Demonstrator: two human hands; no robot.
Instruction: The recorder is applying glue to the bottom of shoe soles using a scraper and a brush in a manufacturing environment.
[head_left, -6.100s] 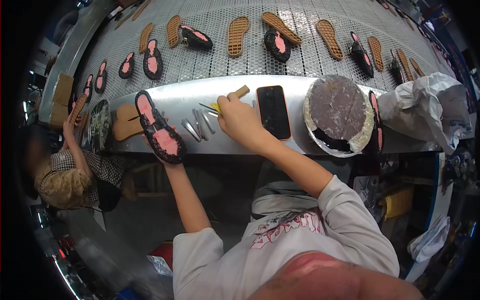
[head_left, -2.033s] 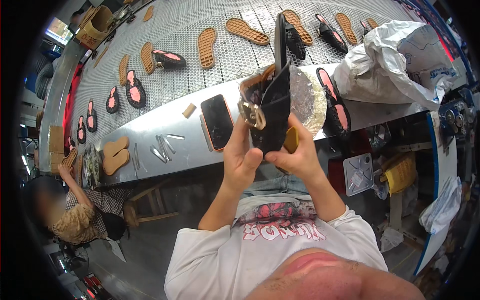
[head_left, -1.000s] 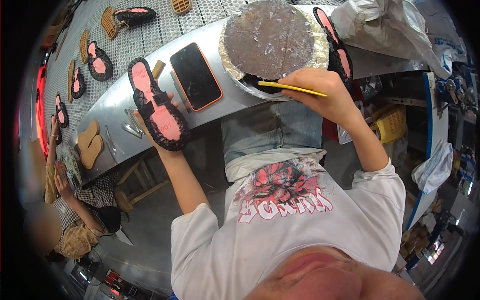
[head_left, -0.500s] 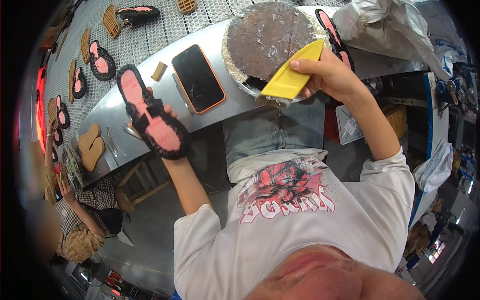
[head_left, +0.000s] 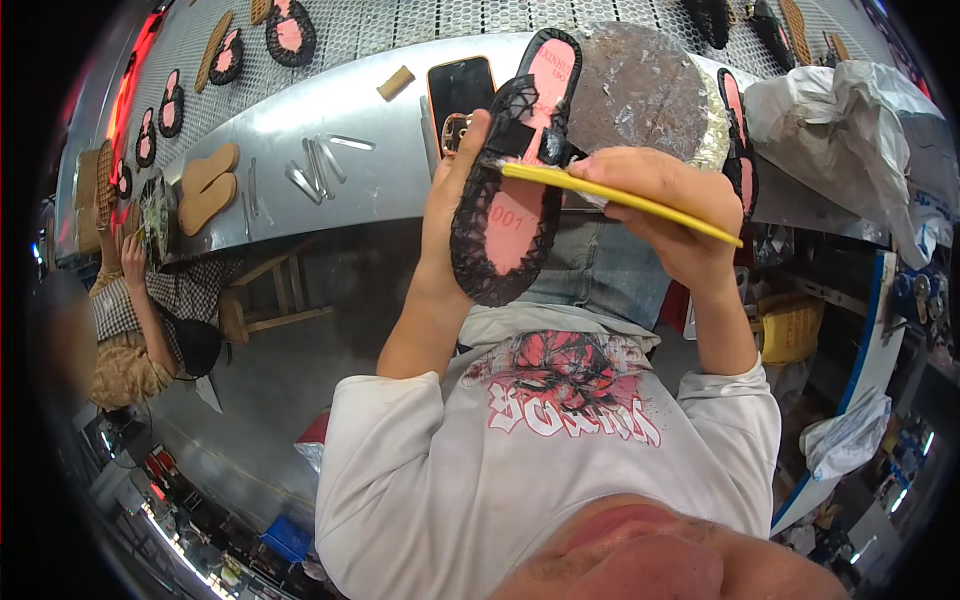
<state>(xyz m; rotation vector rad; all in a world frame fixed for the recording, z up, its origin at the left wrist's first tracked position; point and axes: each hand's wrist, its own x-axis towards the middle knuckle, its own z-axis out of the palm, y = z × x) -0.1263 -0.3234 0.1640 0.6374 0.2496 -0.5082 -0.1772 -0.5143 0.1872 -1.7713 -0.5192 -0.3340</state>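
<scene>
My left hand (head_left: 450, 220) grips a sandal upper (head_left: 515, 235) with black woven edging, a pink insole and a dark strap carrying a metal buckle. It is held up over the table's near edge, insole facing me. In my right hand (head_left: 680, 195) is a yellow scraper (head_left: 540, 175), seen edge-on. The scraper's left end meets the sandal beside its strap, with a whitish smear there. Behind the sandal sits a round, brown-topped container (head_left: 635, 95) with dried whitish residue, and a phone (head_left: 462, 82) partly covered by my left hand and the sandal.
On the metal table (head_left: 380, 195) lie several metal strips (head_left: 318, 165), tan soles (head_left: 208, 185) and a small tan block (head_left: 396, 83). A mesh conveyor (head_left: 370, 25) carries more sandals. Another black sandal (head_left: 738, 140) and a white bag (head_left: 840, 120) are right. A person (head_left: 150, 310) works left.
The sandal has moved right and the scraper has come left and turned edge-on, so the two now meet. The whole view has shifted, showing metal strips on the table.
</scene>
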